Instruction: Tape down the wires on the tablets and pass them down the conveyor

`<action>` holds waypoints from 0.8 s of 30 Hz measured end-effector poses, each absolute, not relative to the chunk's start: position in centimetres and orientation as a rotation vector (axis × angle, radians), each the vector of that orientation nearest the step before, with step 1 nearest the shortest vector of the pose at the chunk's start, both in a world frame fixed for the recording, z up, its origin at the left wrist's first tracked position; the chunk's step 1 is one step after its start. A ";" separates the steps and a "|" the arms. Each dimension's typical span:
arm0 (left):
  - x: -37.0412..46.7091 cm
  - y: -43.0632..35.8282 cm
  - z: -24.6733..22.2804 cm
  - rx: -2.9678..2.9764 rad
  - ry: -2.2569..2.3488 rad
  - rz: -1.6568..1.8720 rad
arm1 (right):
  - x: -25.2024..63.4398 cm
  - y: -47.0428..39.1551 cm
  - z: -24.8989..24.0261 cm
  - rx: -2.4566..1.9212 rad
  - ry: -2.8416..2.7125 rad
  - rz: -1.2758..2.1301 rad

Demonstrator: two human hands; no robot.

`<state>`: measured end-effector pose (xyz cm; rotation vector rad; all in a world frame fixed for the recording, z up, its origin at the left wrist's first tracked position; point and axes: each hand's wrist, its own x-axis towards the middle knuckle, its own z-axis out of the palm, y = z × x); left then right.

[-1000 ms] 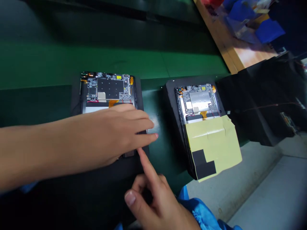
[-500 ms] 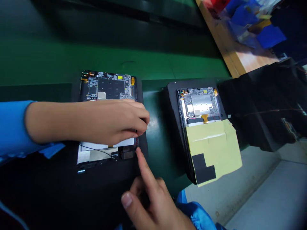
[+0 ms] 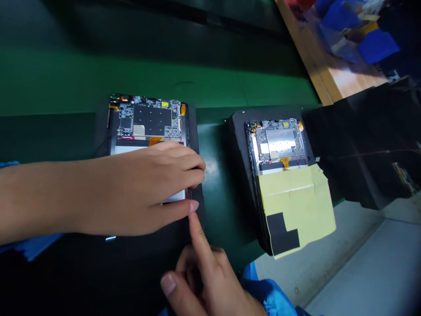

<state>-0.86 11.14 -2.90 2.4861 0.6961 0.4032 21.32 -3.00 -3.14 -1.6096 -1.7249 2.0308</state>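
An opened tablet (image 3: 128,149) lies on a black pad, its circuit board (image 3: 152,119) and part of a white battery showing. My left hand (image 3: 161,180) reaches across it from the left, palm down. Its fingers bend over the tablet's right edge, while the thumb is stretched apart from them toward the lower right edge by thin red wires (image 3: 188,193). The tablet's lower part is hidden beneath this hand. From below comes my right hand (image 3: 210,276), index finger pointing up and its tip meeting the left thumb tip. The right thumb is spread, the other fingers curled.
To the right, a second opened tablet (image 3: 281,142) rests on black foam, partly covered by a yellow sheet (image 3: 297,206) with a black patch. Black sheets (image 3: 365,145) lie beyond it. A wooden edge (image 3: 315,66) and blue bins (image 3: 378,46) stand at the upper right.
My left hand has shifted lower over the tablet and its thumb has moved away from the fingers, down to the right index fingertip. More of the tablet's upper part shows.
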 end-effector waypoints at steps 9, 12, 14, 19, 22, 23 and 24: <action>-1.0 10.7 -4.5 2.525 0.671 0.411 | 21.4 -3.5 -3.5 -1.637 -1.731 2.011; -1.3 11.0 -4.9 2.545 0.640 0.404 | 21.3 -3.2 -3.2 -1.666 -1.755 1.996; -1.3 11.1 -5.0 2.584 0.624 0.404 | 21.5 -2.9 -2.9 -1.659 -1.786 1.967; -1.3 11.2 -5.0 2.619 0.584 0.392 | 22.3 -2.5 -2.2 -1.552 -1.850 1.698; -1.4 11.3 -5.1 2.576 0.588 0.395 | 22.5 -2.5 -2.1 -1.512 -1.918 1.438; -1.5 11.3 -5.1 2.571 0.589 0.395 | 22.5 -2.5 -2.2 -1.502 -1.973 1.367; -1.5 11.3 -5.2 2.570 0.588 0.388 | 22.4 -2.4 -2.3 -1.488 -2.046 1.309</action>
